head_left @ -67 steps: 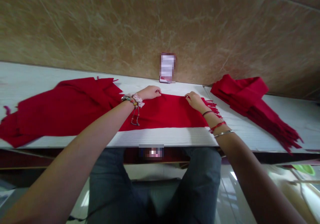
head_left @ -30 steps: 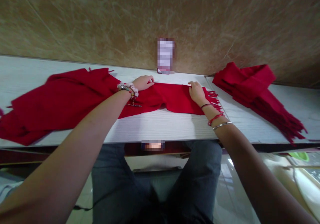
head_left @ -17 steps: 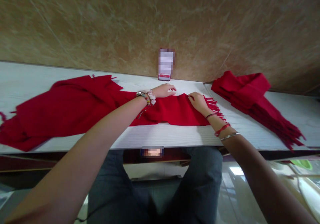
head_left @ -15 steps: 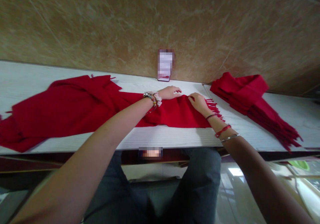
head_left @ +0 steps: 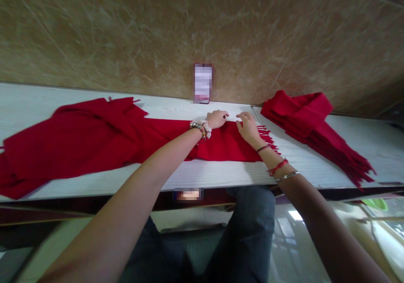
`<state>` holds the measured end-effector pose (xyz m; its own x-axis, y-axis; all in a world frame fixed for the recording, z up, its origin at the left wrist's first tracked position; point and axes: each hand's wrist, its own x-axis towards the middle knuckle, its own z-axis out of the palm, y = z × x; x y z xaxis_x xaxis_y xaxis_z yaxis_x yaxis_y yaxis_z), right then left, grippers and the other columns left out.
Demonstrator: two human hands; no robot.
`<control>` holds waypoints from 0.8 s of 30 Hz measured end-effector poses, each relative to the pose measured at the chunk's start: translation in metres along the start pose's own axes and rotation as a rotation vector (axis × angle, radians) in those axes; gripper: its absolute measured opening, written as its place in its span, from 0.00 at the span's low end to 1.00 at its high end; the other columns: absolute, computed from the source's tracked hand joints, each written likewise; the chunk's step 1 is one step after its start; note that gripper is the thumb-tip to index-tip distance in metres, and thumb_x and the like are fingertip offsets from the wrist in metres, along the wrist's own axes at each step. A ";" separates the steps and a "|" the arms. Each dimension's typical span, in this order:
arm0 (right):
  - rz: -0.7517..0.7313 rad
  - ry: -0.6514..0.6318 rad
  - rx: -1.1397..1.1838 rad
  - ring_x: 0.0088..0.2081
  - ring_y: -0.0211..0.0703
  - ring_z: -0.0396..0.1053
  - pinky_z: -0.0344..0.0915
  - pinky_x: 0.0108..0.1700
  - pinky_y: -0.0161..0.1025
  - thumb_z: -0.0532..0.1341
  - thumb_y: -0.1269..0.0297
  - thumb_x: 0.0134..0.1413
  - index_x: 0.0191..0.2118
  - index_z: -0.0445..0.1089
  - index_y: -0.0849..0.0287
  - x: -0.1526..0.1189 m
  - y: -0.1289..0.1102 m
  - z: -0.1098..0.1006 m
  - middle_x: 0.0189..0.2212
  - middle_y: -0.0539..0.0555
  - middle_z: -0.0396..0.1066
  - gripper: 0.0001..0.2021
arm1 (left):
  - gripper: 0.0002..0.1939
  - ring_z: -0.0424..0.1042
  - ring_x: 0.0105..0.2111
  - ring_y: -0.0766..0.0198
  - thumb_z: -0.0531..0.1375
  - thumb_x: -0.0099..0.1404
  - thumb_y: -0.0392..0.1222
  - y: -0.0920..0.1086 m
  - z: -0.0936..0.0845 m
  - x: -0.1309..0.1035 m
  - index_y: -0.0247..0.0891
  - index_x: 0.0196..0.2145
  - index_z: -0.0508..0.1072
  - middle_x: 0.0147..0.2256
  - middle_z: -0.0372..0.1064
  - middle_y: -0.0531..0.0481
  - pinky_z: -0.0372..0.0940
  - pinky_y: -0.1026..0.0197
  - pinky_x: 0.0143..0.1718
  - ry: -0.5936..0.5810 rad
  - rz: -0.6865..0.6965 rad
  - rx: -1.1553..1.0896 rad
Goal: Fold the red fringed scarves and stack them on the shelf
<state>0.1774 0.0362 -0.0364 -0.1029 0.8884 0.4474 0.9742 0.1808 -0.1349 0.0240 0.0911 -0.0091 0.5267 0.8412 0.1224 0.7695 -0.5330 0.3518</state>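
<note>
A red fringed scarf [head_left: 230, 146] lies lengthwise along the white tabletop, its right part laid flat and its left part bunched in loose folds. My left hand [head_left: 217, 118] rests at the far edge of the flat part, fingers loosely curled with a gap to the thumb. Just to its right, my right hand [head_left: 248, 128] lies over the same edge near the fringe, fingers spread apart. Neither hand grips the cloth. Bracelets and a scrunchie circle my left wrist.
Another red scarf [head_left: 303, 121], folded and crossed over itself, lies to the right. A phone [head_left: 202, 83] leans against the brown marbled wall [head_left: 126, 34]. The white tabletop [head_left: 176, 175] ends just above my knees. A green basin [head_left: 375, 204] is at the lower right.
My left hand has slid right along the scarf's far edge, closer to my right hand. The right hand's fingers have lifted and spread from the cloth. The view has shifted slightly.
</note>
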 end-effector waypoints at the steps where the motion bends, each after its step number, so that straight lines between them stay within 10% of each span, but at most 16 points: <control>1: -0.017 -0.024 -0.019 0.57 0.53 0.58 0.57 0.56 0.52 0.48 0.67 0.60 0.55 0.65 0.64 -0.005 -0.002 -0.003 0.55 0.64 0.62 0.20 | 0.21 0.63 0.56 0.58 0.51 0.65 0.36 0.000 -0.003 -0.006 0.40 0.55 0.66 0.55 0.65 0.46 0.58 0.53 0.56 -0.001 0.018 0.021; 8: -0.168 -0.418 -0.184 0.65 0.59 0.45 0.50 0.57 0.68 0.40 0.58 0.65 0.65 0.49 0.55 -0.036 -0.004 -0.013 0.65 0.57 0.47 0.25 | 0.28 0.37 0.66 0.48 0.45 0.70 0.54 -0.058 -0.024 -0.104 0.48 0.65 0.48 0.67 0.35 0.46 0.39 0.37 0.60 -0.173 -0.015 0.287; 13: -0.168 -0.423 -0.191 0.64 0.64 0.45 0.50 0.57 0.69 0.40 0.58 0.65 0.66 0.48 0.55 -0.035 0.013 -0.011 0.66 0.58 0.46 0.26 | 0.27 0.41 0.65 0.54 0.38 0.71 0.51 -0.126 -0.041 -0.170 0.44 0.65 0.49 0.66 0.40 0.45 0.43 0.44 0.61 -0.176 -0.040 0.408; 18: -0.263 -0.473 -0.255 0.63 0.75 0.43 0.51 0.51 0.77 0.42 0.60 0.64 0.63 0.56 0.55 -0.033 0.018 -0.016 0.66 0.57 0.46 0.24 | 0.26 0.48 0.63 0.61 0.39 0.71 0.51 -0.147 -0.064 -0.199 0.41 0.62 0.56 0.64 0.48 0.47 0.44 0.55 0.61 -0.131 0.128 0.495; 24: -0.261 -0.305 -0.038 0.63 0.73 0.43 0.53 0.52 0.74 0.44 0.52 0.63 0.64 0.53 0.58 -0.013 -0.044 -0.028 0.66 0.63 0.45 0.28 | 0.24 0.48 0.63 0.58 0.42 0.71 0.47 -0.167 -0.108 -0.232 0.39 0.61 0.58 0.63 0.51 0.43 0.41 0.49 0.62 0.159 -0.033 0.590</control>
<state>0.1417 0.0045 -0.0116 -0.3971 0.9002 0.1788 0.9136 0.4063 -0.0165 -0.2650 -0.0050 0.0039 0.4741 0.8370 0.2731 0.8785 -0.4291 -0.2100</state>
